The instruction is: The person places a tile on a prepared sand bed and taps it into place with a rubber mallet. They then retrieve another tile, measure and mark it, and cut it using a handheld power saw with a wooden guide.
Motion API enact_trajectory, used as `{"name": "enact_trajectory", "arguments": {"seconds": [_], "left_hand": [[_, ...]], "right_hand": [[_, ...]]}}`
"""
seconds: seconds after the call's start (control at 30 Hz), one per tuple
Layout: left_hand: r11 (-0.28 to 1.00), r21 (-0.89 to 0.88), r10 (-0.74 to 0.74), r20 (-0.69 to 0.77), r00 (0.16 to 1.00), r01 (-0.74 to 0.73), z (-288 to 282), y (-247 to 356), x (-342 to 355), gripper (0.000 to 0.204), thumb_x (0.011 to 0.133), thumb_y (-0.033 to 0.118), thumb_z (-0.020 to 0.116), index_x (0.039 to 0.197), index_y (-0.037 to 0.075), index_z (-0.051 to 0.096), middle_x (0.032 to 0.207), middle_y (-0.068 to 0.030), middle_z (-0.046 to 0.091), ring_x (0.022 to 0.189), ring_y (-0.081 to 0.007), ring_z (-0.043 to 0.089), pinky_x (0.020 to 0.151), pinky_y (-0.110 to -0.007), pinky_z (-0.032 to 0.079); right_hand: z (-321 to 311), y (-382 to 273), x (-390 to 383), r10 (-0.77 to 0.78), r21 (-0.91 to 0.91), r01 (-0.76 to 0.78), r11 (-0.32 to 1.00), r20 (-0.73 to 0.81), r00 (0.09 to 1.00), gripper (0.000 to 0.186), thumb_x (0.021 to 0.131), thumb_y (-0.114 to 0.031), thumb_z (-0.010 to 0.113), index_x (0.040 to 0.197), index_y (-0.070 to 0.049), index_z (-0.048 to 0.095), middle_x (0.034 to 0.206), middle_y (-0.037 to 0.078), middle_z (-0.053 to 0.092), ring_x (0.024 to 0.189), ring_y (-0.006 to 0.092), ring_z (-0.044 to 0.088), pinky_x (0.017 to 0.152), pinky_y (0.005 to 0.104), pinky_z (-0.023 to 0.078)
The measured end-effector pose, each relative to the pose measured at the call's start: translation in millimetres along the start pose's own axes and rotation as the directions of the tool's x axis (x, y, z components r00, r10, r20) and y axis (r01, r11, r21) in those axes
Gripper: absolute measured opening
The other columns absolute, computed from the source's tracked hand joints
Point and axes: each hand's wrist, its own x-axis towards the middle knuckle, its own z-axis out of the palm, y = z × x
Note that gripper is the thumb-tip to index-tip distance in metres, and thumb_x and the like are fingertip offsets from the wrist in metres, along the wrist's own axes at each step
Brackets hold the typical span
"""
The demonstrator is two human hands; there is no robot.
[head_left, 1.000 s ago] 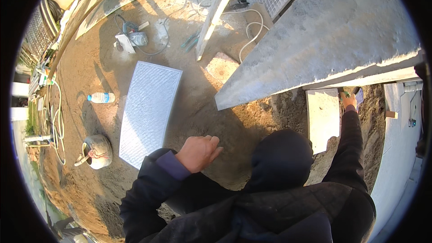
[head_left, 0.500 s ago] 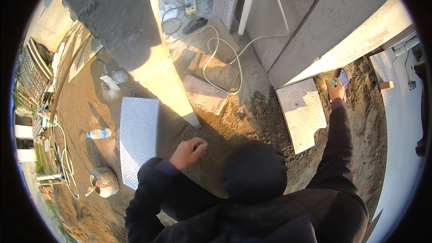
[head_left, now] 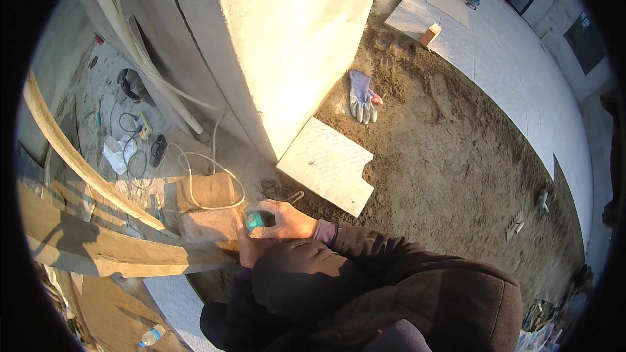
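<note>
Soil open right of notched slab; concrete pillar blocks beyond hands; hose loops left.

The right hand, fingers curled, meets the left hand, its forearm stretched leftward.

The person wears a dark jacket, brownish where sun strikes it at lower right, with thin seams over the shoulder. The right sleeve is dark and creased, a purple cuff showing behind the right hand. The left sleeve looks almost black. Purplish-grey cloth shows at the bottom edge.
</note>
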Motion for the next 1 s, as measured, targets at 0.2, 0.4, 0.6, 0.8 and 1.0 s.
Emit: {"name": "enact_trajectory", "arguments": {"seconds": [0.2,0.4,0.6,0.8,1.0], "left_hand": [[0.968,0.24,0.15,-0.295,0.944,-0.079,-16,4,-50,0.057,0.104,0.055,0.055,0.129,0.003,0.061,0.117,-0.0114,0.069,0.106,-0.0247,0.068,0.094,-0.039,0.058],[0.979,0.188,-0.011,-0.312,0.95,0.073,-47,6,-118,0.049,0.103,0.053,0.061,0.119,0.007,0.066,0.1,-0.009,0.073,0.085,-0.0206,0.073,0.079,-0.035,0.061],[0.997,-0.063,0.024,-0.261,0.965,-0.041,11,-14,-206,0.049,0.102,0.049,0.065,0.123,0.005,0.062,0.109,-0.0081,0.069,0.09,-0.0195,0.073,0.084,-0.035,0.059],[0.986,-0.126,0.072,-0.242,0.968,-0.105,73,-33,-264,0.046,0.098,0.03,0.076,0.127,0.0,0.057,0.114,-0.0088,0.066,0.096,-0.0188,0.071,0.088,-0.036,0.058],[0.979,-0.185,0.027,-0.285,0.958,-0.083,73,-90,-309,0.046,0.098,0.037,0.073,0.123,0.0,0.062,0.108,-0.0119,0.07,0.091,-0.0232,0.075,0.081,-0.035,0.062]], "right_hand": [[-15,-73,10,-0.159,-0.466,0.111,0.878,-0.065,0.985,0.03,0.097,-0.03,0.071,0.104,-0.001,0.072,0.082,0.02,0.067,0.071,0.0349,0.068,0.064,0.0428,0.053],[41,-199,-29,-0.44,-0.114,0.489,0.865,0.299,0.847,0.03,0.086,-0.009,0.083,0.109,0.005,0.07,0.1,0.018,0.076,0.084,0.0259,0.076,0.07,0.0328,0.061],[126,-221,-1,-0.337,-0.488,0.558,0.671,0.47,0.816,0.03,0.079,-0.004,0.082,0.105,0.003,0.069,0.079,0.011,0.07,0.063,0.0242,0.069,0.057,0.0312,0.054],[149,-229,-28,0.0,-0.609,0.304,0.733,0.447,0.895,0.024,0.084,-0.005,0.079,0.105,-0.002,0.068,0.072,0.007,0.062,0.058,0.0221,0.064,0.052,0.0314,0.05],[162,-234,-79,0.173,-0.642,0.101,0.76,0.35,0.921,0.01,0.091,-0.007,0.075,0.097,-0.002,0.069,0.071,0.013,0.064,0.058,0.0257,0.065,0.053,0.0342,0.049]]}}
